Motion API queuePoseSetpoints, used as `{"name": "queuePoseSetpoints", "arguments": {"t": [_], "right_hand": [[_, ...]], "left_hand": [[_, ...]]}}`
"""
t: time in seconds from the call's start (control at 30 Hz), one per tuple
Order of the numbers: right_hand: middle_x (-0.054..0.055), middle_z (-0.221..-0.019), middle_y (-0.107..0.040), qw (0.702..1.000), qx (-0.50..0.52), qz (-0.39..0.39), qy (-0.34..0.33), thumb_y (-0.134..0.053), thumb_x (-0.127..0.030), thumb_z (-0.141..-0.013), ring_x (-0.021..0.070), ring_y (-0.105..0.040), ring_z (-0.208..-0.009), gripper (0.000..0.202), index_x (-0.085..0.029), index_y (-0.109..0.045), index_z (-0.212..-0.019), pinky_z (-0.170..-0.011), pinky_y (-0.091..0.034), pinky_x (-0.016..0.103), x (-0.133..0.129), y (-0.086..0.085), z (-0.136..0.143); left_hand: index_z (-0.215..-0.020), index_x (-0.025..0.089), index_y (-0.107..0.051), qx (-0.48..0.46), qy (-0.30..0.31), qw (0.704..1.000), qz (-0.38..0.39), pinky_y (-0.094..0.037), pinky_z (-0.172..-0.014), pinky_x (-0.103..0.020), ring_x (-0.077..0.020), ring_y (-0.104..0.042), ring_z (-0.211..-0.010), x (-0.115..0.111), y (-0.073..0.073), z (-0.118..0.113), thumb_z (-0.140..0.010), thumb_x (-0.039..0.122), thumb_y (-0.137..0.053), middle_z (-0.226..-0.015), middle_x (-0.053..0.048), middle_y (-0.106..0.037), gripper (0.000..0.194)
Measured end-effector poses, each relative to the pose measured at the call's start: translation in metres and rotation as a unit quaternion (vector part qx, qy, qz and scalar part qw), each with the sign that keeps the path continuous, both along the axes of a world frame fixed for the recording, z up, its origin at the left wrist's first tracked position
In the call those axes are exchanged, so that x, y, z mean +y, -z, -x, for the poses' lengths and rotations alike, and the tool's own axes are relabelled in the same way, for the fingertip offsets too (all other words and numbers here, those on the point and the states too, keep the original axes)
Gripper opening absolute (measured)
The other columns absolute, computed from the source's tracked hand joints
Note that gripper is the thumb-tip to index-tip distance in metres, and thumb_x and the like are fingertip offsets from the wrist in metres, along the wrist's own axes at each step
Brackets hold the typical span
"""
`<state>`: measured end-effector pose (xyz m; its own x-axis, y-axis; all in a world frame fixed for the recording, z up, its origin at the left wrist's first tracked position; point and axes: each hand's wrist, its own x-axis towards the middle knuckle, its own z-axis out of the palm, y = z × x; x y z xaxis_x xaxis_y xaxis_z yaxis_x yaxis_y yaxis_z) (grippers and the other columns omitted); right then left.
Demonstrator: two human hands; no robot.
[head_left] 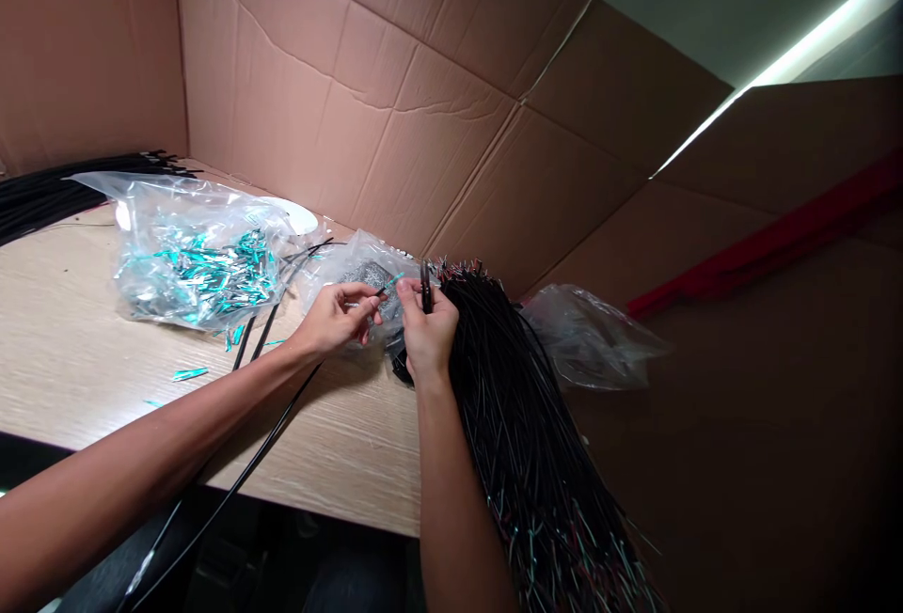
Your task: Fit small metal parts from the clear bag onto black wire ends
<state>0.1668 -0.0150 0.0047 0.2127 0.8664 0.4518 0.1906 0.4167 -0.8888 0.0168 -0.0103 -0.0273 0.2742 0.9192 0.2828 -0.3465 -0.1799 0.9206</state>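
Teal sleeve piece (392, 282) sits pinched in your left hand (339, 317) at frame centre; your right hand (425, 331) grips a black cable end (426, 293). You seem mid-fitting; next calls for aligning sleeve to tip.

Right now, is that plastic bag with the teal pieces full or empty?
Partly full. The clear plastic bag lies slumped on the table, teal pieces heaped inside; a few loose teal pieces lie on the wood outside it.

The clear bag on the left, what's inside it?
The clear bag holds a heap of small shiny teal strips, with some silvery ones mixed in. The pieces at the bottom are covered by the ones on top.
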Motion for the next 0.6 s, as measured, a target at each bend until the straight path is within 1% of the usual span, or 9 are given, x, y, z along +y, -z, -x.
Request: {"name": "queuePoseSetpoints", "arguments": {"t": [0.07,0.1,0.13,0.23,0.33,0.4,0.47,0.53,0.6], "right_hand": [[0.004,-0.079,-0.070,1.000,-0.008,-0.010,-0.007,-0.078,-0.048,-0.085,0.0175,-0.064,-0.071,0.029,-0.020,-0.073,-0.088,-0.064,-0.051,0.029,-0.002,0.000,0.004],[0.005,-0.080,-0.071,1.000,-0.014,-0.014,-0.008,-0.076,-0.048,-0.085,0.0184,-0.065,-0.073,0.029,-0.019,-0.072,-0.086,-0.067,-0.053,0.030,-0.003,0.000,0.006],[0.005,-0.081,-0.072,1.000,-0.015,-0.017,-0.001,-0.075,-0.048,-0.085,0.0190,-0.066,-0.074,0.029,-0.019,-0.070,-0.085,-0.068,-0.054,0.030,-0.003,0.000,0.008],[0.008,-0.089,-0.076,0.999,0.012,-0.017,0.046,-0.077,-0.052,-0.083,0.0202,-0.069,-0.077,0.036,-0.018,-0.069,-0.092,-0.070,-0.057,0.032,-0.002,0.001,0.013],[0.012,-0.100,-0.079,0.997,0.035,-0.008,0.071,-0.080,-0.054,-0.080,0.0228,-0.074,-0.084,0.045,-0.016,-0.070,-0.101,-0.077,-0.060,0.034,0.003,0.004,0.012],[0.012,-0.098,-0.078,0.996,0.034,-0.008,0.079,-0.078,-0.054,-0.081,0.0236,-0.074,-0.087,0.042,-0.016,-0.071,-0.098,-0.079,-0.060,0.035,0.006,0.007,0.009],[0.010,-0.091,-0.077,0.997,0.027,-0.006,0.076,-0.075,-0.053,-0.084,0.0230,-0.073,-0.084,0.038,-0.017,-0.071,-0.096,-0.075,-0.059,0.034,0.007,0.009,0.006],[0.008,-0.084,-0.075,0.998,0.016,-0.005,0.061,-0.073,-0.053,-0.086,0.0217,-0.071,-0.078,0.036,-0.018,-0.072,-0.096,-0.069,-0.056,0.032,0.006,0.009,0.004],[0.005,-0.081,-0.072,0.999,-0.002,-0.013,0.037,-0.073,-0.052,-0.088,0.0202,-0.069,-0.076,0.034,-0.019,-0.072,-0.095,-0.066,-0.054,0.030,0.003,0.007,0.003]], "left_hand": [[-0.143,0.015,-0.058,0.015,-0.013,1.000,-0.019,-0.044,-0.038,-0.022,-0.0107,-0.056,-0.040,-0.003,-0.002,0.000,-0.095,0.047,-0.075,-0.074,0.001,-0.069,0.060],[-0.153,0.016,-0.051,0.024,-0.017,0.999,-0.030,-0.043,-0.036,-0.022,-0.0110,-0.055,-0.038,-0.005,-0.004,0.000,-0.097,0.045,-0.073,-0.072,0.002,-0.067,0.066],[-0.158,0.018,-0.046,0.032,-0.020,0.998,-0.041,-0.042,-0.035,-0.021,-0.0111,-0.055,-0.037,-0.006,-0.005,0.000,-0.098,0.042,-0.071,-0.070,0.003,-0.065,0.069],[-0.156,0.016,-0.049,0.048,-0.031,0.996,-0.068,-0.042,-0.036,-0.020,-0.0107,-0.054,-0.038,-0.009,-0.007,0.000,-0.100,0.037,-0.066,-0.066,0.005,-0.060,0.062],[-0.150,0.014,-0.054,0.065,-0.053,0.991,-0.100,-0.037,-0.038,-0.019,-0.0086,-0.048,-0.040,-0.010,-0.006,-0.001,-0.101,0.032,-0.064,-0.066,0.005,-0.055,0.053],[-0.147,0.014,-0.058,0.077,-0.073,0.986,-0.131,-0.033,-0.041,-0.019,-0.0075,-0.042,-0.044,-0.011,-0.005,-0.001,-0.101,0.028,-0.063,-0.065,0.006,-0.051,0.049],[-0.146,0.013,-0.059,0.091,-0.092,0.979,-0.160,-0.030,-0.044,-0.019,-0.0073,-0.036,-0.047,-0.011,-0.004,-0.001,-0.100,0.025,-0.062,-0.064,0.007,-0.045,0.048],[-0.149,0.014,-0.059,0.107,-0.103,0.973,-0.177,-0.027,-0.046,-0.019,-0.0076,-0.033,-0.050,-0.011,-0.003,-0.001,-0.100,0.023,-0.062,-0.064,0.008,-0.041,0.050],[-0.154,0.015,-0.055,0.121,-0.099,0.971,-0.183,-0.027,-0.047,-0.019,-0.0079,-0.032,-0.051,-0.010,-0.003,0.000,-0.099,0.023,-0.061,-0.064,0.009,-0.040,0.055]]}}
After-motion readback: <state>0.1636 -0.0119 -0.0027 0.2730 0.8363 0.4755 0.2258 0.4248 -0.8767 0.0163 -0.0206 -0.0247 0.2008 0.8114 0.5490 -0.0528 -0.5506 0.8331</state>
